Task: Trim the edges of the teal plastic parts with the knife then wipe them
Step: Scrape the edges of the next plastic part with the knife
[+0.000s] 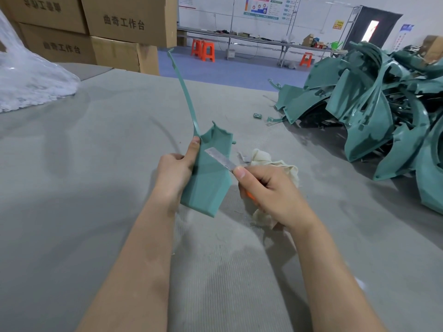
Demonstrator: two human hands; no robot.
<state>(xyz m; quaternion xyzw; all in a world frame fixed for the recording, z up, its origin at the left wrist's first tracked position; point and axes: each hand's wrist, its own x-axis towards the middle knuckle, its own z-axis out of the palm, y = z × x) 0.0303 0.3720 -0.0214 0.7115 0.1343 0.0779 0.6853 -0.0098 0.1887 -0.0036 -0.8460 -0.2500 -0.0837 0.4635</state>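
A large heap of teal parts [374,101] lies at the right side of the grey worktop [96,164], and two small teal scraps [257,115] lie on the worktop just left of the heap. A crumpled cream cloth [271,161] rests on the worktop behind the right hand; the hand hides part of it. At the far left there is a white plastic bag [31,75], and behind it stand stacked cardboard boxes [96,27]. Further back, orange stools [203,50] stand on a blue floor beside long tables.

The left hand [175,168] grips one teal part [208,173] at its left edge, with the thumb pressed along the edge, and holds it above the worktop in the middle of the view. The wide flat end of the part points down toward the person. A long thin strip [185,92] rises from its upper left corner, so the long axis is nearly upright, leaning a little to the left.

The right hand [268,188] is closed around the knife [221,158], whose orange handle is mostly hidden by the fingers. The metal blade points up and left and lies on the face of the part near its right edge.
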